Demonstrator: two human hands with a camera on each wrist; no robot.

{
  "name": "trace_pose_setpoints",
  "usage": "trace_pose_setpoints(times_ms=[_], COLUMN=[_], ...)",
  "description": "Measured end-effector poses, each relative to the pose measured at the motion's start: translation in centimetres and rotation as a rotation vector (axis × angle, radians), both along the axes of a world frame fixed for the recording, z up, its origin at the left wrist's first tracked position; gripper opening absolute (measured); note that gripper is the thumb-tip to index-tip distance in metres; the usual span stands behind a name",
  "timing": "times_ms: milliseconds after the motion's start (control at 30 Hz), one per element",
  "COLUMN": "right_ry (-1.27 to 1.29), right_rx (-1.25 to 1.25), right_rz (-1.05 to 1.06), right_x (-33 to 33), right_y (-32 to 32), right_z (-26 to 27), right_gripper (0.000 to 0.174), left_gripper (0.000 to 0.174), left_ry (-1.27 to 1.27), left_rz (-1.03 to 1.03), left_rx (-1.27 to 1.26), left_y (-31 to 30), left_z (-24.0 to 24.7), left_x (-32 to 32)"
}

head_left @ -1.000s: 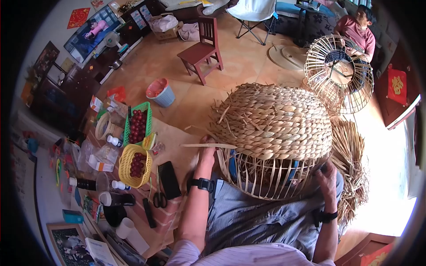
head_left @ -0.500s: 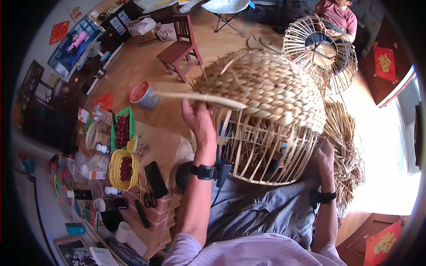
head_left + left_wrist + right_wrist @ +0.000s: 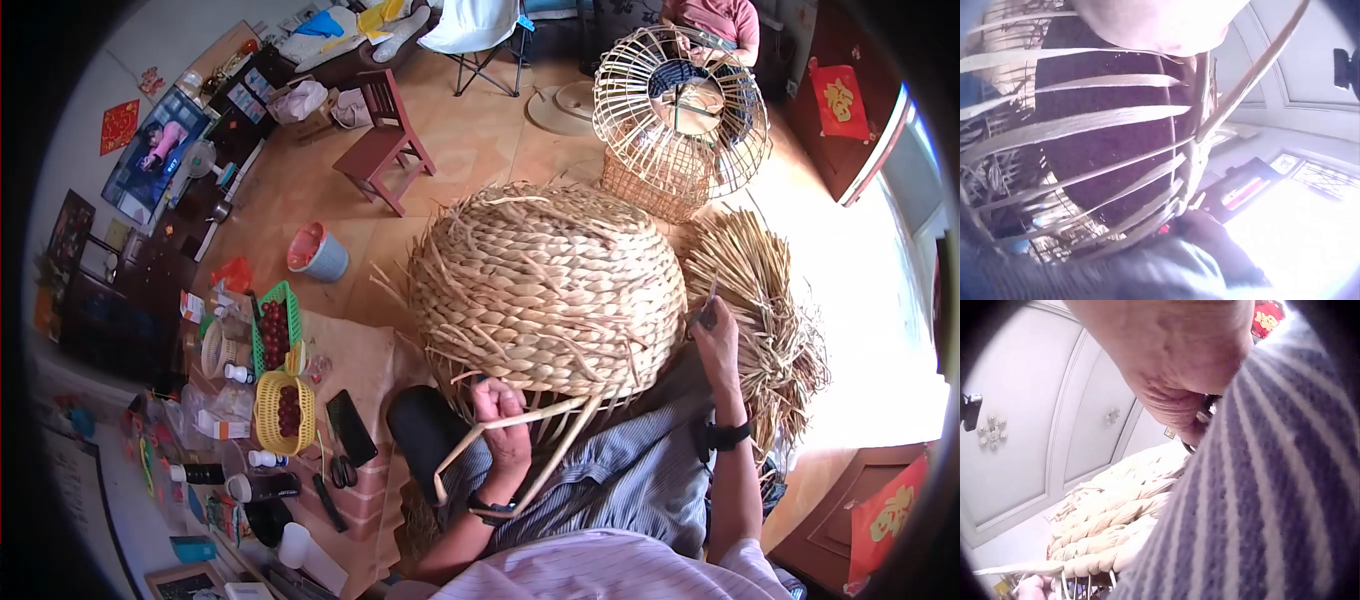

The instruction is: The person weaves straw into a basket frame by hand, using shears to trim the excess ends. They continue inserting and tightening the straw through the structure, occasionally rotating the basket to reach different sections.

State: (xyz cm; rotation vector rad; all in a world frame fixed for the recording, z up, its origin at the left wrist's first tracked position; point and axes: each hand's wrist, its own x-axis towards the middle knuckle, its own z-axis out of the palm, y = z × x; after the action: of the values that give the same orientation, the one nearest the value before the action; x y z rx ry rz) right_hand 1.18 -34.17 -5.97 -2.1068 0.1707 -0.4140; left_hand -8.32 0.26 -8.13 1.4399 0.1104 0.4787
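Observation:
A large basket (image 3: 550, 290) rests tilted over my lap, its outside covered in thick braided straw with loose ends sticking out. Bare ribs (image 3: 1104, 125) show below the weave in the left wrist view. My left hand (image 3: 503, 425) is at the basket's near left edge, fingers curled against the weave's lower border. A pale straw strand (image 3: 535, 412) runs from that border across the hand and bends down. My right hand (image 3: 717, 345), beside the basket's right side, grips a small dark metal tool (image 3: 709, 314) with its pointed end up. The fist hides most of the tool.
A dry straw bundle (image 3: 765, 340) stands to the right. On the left table are a yellow basket (image 3: 262, 415) and a green basket (image 3: 290, 340) of fruit, plus scissors (image 3: 343, 471). Ahead, a person (image 3: 720, 20) sits behind an open-ribbed frame (image 3: 615, 80).
The basket has tilted, so its weave now covers most of the ribs. My left hand has come down from the raised strand to the near edge; the right has moved up with the tool.

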Motion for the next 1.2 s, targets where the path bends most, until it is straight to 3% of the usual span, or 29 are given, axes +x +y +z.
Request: trace_pose_setpoints(times_ms=[133,167,267,367,400,533,567,667,733,800,833,933,1100,1200], right_ry=[0.109,-0.034,0.065,-0.071,-0.119,-0.054,-0.091,0.066,0.073,0.119,0.130,0.270,0.285,0.308], right_rx=[-0.221,-0.213,-0.111,-0.147,-0.171,-0.149,-0.174,-0.286,-0.166,-0.137,0.021,0.538,0.609,0.666], right_rz=[0.117,0.142,0.083,0.116,0.125,0.157,0.203,0.185,0.196,0.237,0.271,0.305,0.410,0.419], right_x=[1.3,1.3,1.4,0.8,0.4,-0.5,-0.6,-2.8,-4.2,-5.7,-6.2,-7.8,-8.9,-8.8], right_y=[1.5,2.1,2.7,2.5,2.5,1.7,1.1,2.0,2.6,2.5,2.4,3.1,1.9,2.7], right_z=[0.6,0.5,-0.1,0.7,1.2,2.1,1.7,4.2,4.1,4.3,3.1,3.4,1.4,2.5], right_gripper=[0.026,0.029,0.030,0.037,0.038,0.046,0.047,0.046,0.046,0.048,0.048,0.045,0.043,0.049], left_gripper=[0.009,0.010,0.010,0.015,0.012,0.014,0.014,0.021,0.019,0.021,0.021,0.018,0.015,0.013], left_ry=[0.043,0.014,0.129,0.225,0.208,0.281,0.272,0.050,-0.111,-0.002,-0.139,-0.185,-0.331,-0.265], left_rz=[-0.013,-0.052,-0.151,-0.292,-0.270,-0.123,-0.075,0.148,0.205,0.272,0.250,0.235,0.237,0.067], left_rx=[-0.040,-0.002,0.087,0.094,0.228,0.190,0.297,0.413,0.408,0.456,0.490,0.504,0.392,0.526], left_y=[3.9,4.8,7.1,9.0,10.3,15.5,17.0,22.9,26.4,25.0,25.0,22.3,23.2,17.3], left_z=[-0.7,-0.6,0.6,2.9,2.4,4.0,5.4,7.4,9.5,14.8,16.0,22.6,29.6,29.6], left_x=[1.0,1.3,0.7,1.2,0.9,1.1,1.1,2.6,3.3,2.9,3.3,2.5,0.3,0.1])
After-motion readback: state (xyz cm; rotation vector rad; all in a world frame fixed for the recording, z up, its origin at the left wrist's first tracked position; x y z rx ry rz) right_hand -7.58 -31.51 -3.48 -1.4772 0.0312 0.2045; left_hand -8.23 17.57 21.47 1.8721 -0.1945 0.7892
